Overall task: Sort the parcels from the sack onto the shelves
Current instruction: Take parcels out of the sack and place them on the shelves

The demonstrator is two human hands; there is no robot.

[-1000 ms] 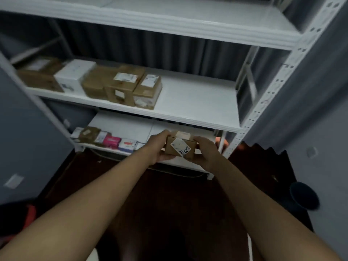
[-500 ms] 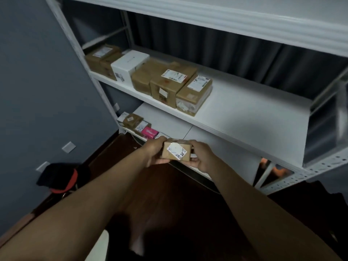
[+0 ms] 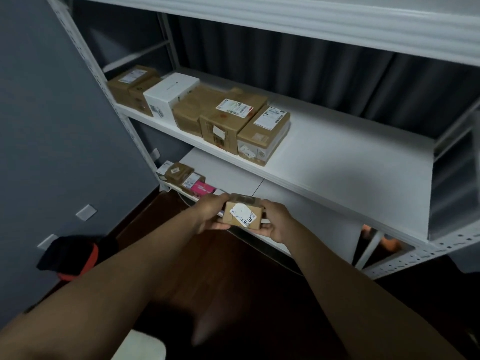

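A small brown cardboard parcel (image 3: 242, 216) with a white label is held between both hands in front of the white shelving. My left hand (image 3: 211, 213) grips its left end and my right hand (image 3: 275, 221) grips its right end and underside. It hovers just above the front edge of the bottom shelf (image 3: 233, 178). The middle shelf (image 3: 337, 157) carries a row of brown parcels (image 3: 228, 120) and one white box (image 3: 170, 96) at its left. No sack is in view.
Several small parcels, one pink (image 3: 202, 188), lie at the left end of the bottom shelf. A grey wall (image 3: 52, 126) stands left of the shelf upright. A dark and orange object (image 3: 75, 255) lies on the dark wooden floor. The right part of the middle shelf is bare.
The view has swung left and nearer to the shelves. Both hands have kept hold of the small parcel, now closer to the bottom shelf's left part.
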